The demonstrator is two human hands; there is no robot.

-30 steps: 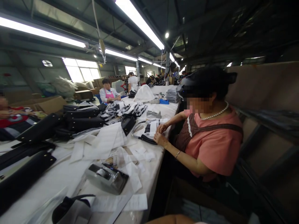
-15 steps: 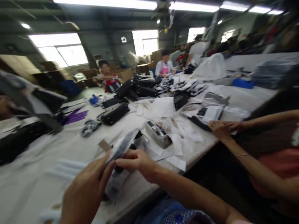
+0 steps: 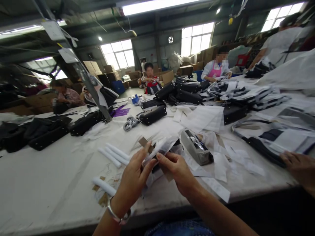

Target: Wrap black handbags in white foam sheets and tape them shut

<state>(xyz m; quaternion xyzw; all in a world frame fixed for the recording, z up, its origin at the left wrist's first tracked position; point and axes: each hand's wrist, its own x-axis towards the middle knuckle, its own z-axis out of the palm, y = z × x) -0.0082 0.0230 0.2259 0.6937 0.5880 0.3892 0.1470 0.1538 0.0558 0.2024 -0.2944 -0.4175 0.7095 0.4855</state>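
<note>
Close to the table's front edge, my left hand (image 3: 135, 173) and my right hand (image 3: 180, 172) pinch a dark strip-like piece wrapped in thin translucent white sheeting (image 3: 163, 146). The thumbs of both hands press on it, close together, and the fingers hide part of it. What the dark piece belongs to, I cannot make out. Just beyond my right hand stands a grey tape dispenser (image 3: 195, 147). White foam rolls (image 3: 114, 155) lie to the left of my left hand. A small brown card piece (image 3: 143, 142) shows by my left fingertips.
Black bags (image 3: 154, 114) are piled across the white table (image 3: 66, 177). White paper sheets (image 3: 204, 116) lie beyond the dispenser. A metal post (image 3: 92, 88) rises at the left. A co-worker's hand (image 3: 299, 167) rests by a grey-and-black bag at right; other people sit opposite.
My view has swung left, so the table's things appear farther right and the left side shows more. Both hands still hold the wrapped piece.
</note>
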